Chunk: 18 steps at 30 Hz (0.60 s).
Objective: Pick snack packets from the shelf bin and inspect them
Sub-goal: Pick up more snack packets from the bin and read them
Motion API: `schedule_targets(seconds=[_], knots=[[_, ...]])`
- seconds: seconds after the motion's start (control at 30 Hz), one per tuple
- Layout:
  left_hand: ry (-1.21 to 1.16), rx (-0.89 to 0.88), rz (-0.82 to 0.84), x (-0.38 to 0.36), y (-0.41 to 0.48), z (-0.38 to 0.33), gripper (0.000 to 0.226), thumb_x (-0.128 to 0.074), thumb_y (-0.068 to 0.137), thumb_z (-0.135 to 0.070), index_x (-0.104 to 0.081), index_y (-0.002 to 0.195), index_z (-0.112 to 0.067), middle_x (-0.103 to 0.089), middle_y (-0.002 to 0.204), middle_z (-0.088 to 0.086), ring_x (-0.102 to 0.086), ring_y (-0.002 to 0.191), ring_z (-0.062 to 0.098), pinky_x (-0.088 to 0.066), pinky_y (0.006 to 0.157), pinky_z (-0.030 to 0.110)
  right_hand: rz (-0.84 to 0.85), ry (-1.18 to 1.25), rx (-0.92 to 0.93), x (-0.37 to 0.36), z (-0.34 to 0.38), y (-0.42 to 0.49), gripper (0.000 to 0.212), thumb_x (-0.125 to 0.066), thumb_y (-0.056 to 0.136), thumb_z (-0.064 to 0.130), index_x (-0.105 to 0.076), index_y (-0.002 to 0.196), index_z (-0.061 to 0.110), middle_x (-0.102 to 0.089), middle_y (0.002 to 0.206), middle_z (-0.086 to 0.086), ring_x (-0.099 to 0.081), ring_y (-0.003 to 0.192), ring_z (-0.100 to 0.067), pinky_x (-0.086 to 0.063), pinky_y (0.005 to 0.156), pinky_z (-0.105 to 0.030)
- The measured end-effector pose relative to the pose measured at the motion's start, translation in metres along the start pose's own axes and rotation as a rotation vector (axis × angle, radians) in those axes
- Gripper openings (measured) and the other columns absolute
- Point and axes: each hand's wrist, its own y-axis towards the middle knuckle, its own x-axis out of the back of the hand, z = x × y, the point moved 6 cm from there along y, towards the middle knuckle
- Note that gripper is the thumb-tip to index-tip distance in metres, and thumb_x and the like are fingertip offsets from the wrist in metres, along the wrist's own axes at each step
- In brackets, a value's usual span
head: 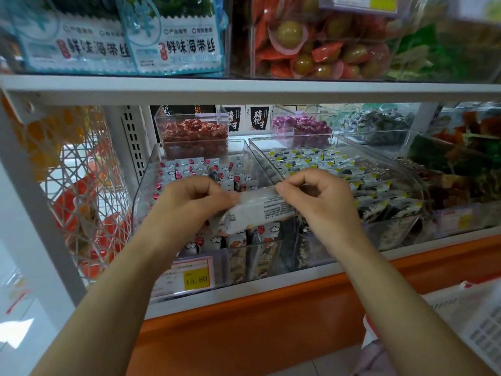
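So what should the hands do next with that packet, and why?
Probably flip the snack packet over. The left hand and right hand pinch its ends above the bin, and only the fine-print side shows, so the other face seems unchecked.

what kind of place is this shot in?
Most likely a shop's snack aisle: clear bins of wrapped snacks on a white shelf, a yellow price tag reading 15.80, blue retail packs above.

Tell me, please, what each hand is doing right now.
Left hand: grips the left end of the packet.
Right hand: pinches its right end.
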Motion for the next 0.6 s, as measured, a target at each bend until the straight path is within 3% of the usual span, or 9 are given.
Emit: schedule_targets(seconds=[0.07, 0.2, 0.3, 0.4, 0.5, 0.6], knots=[[0.037, -0.02, -0.036, 0.005, 0.001, 0.002, 0.026, -0.067, 0.079, -0.02, -0.06, 0.057, -0.01, -0.059, 0.051, 0.001, -0.056, 0.048, 0.013, -0.046, 0.045, 0.019, 0.015, 0.01, 0.005, -0.001, 0.0, 0.0, 0.017, -0.068, 0.082, 0.014, -0.068, 0.07, 0.025, -0.066, 0.067, 0.012, -0.06, 0.065, 0.0, -0.046, 0.06, -0.012], [0.08, -0.076, -0.063, 0.004, 0.0, -0.001, 0.026, -0.064, 0.084, -0.018, -0.061, 0.063, -0.004, -0.051, 0.044, -0.008, -0.047, 0.038, 0.002, -0.043, 0.043, 0.011, -0.005, 0.023, -0.016, -0.001, -0.002, 0.0, 0.017, -0.068, 0.083, 0.013, -0.068, 0.067, 0.021, -0.065, 0.065, 0.011, -0.059, 0.062, 0.001, -0.046, 0.056, -0.012], [0.039, -0.074, -0.023, -0.001, -0.001, -0.002, 0.016, -0.065, 0.078, -0.024, -0.066, 0.076, -0.008, -0.067, 0.067, -0.003, -0.066, 0.058, 0.007, -0.053, 0.054, 0.015, -0.072, -0.013, -0.037, 0.001, -0.006, 0.001, 0.018, -0.066, 0.085, 0.015, -0.066, 0.067, 0.013, -0.065, 0.067, 0.0, -0.063, 0.066, -0.01, -0.054, 0.06, -0.026], [0.195, -0.094, 0.04, -0.004, -0.001, 0.0, 0.035, -0.068, 0.069, -0.035, -0.066, 0.101, -0.023, -0.07, 0.09, -0.006, -0.068, 0.081, 0.005, -0.055, 0.07, 0.017, -0.129, 0.092, -0.076, 0.004, -0.01, 0.0, 0.02, -0.062, 0.088, 0.014, -0.067, 0.069, 0.013, -0.066, 0.072, -0.005, -0.068, 0.068, -0.016, -0.058, 0.054, -0.03], [0.128, -0.14, -0.038, -0.003, 0.0, -0.001, 0.027, -0.063, 0.083, -0.017, -0.064, 0.11, -0.022, -0.071, 0.093, -0.007, -0.068, 0.083, 0.003, -0.052, 0.07, 0.011, -0.051, 0.302, -0.123, 0.0, -0.01, 0.0, 0.008, -0.064, 0.084, 0.021, -0.071, 0.088, 0.017, -0.071, 0.084, -0.002, -0.071, 0.081, -0.015, -0.059, 0.066, -0.028], [-0.028, -0.12, -0.082, -0.004, 0.002, 0.001, 0.018, -0.055, 0.09, -0.01, -0.066, 0.102, -0.018, -0.072, 0.091, -0.001, -0.07, 0.083, 0.009, -0.054, 0.067, 0.014, 0.075, 0.225, -0.078, -0.004, -0.009, 0.002, 0.041, -0.071, 0.079, 0.017, -0.061, 0.118, 0.024, -0.071, 0.104, 0.0, -0.068, 0.095, -0.014, -0.055, 0.084, -0.029]])
